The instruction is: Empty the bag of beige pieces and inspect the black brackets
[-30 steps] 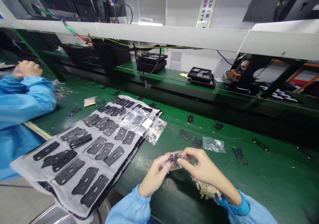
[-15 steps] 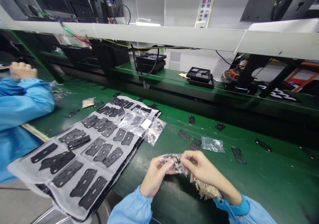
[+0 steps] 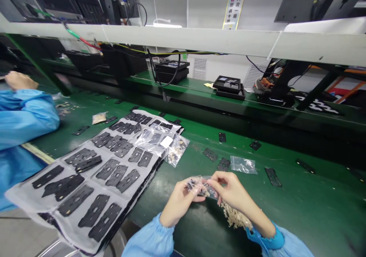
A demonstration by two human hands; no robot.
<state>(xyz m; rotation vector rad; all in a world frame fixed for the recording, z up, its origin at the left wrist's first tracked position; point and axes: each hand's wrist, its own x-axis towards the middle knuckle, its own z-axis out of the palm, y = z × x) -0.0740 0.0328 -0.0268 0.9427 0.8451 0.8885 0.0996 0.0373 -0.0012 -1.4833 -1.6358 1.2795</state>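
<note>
Head view: two bare hands work at a small clear bag (image 3: 206,190), which is held just to the right of the grey tray (image 3: 24,188), near its right edge. The left hand (image 3: 177,201) pinches the near-tray end of the bag between thumb and curled fingers; the right hand (image 3: 233,190) pinches the end farther from the tray with its thumb and fingertips. Whether the fingertips of the two hands touch through the film cannot be told. Inside the bag, small dark and cream pieces show through the plastic.

Farther right of the tray, a pile of cream scraps (image 3: 235,216) lies on the green table (image 3: 314,211), partly hidden by the right forearm. Beyond the hands, also right of the tray, lie a flat clear bag (image 3: 244,165) and several loose black plates (image 3: 210,154).

The tray itself bears rows of dark flat parts (image 3: 76,200) in shallow compartments. A larger clear bag (image 3: 177,153) with a white label (image 3: 166,142) lies across its right edge, with cream bits visible inside. Left of the tray's far half rests a packet (image 3: 99,118) of pale pieces; farther left are a co-worker's hand (image 3: 21,80) and blue sleeve (image 3: 27,116). Black boxes (image 3: 228,85) stand on a shelf beyond the tray.
</note>
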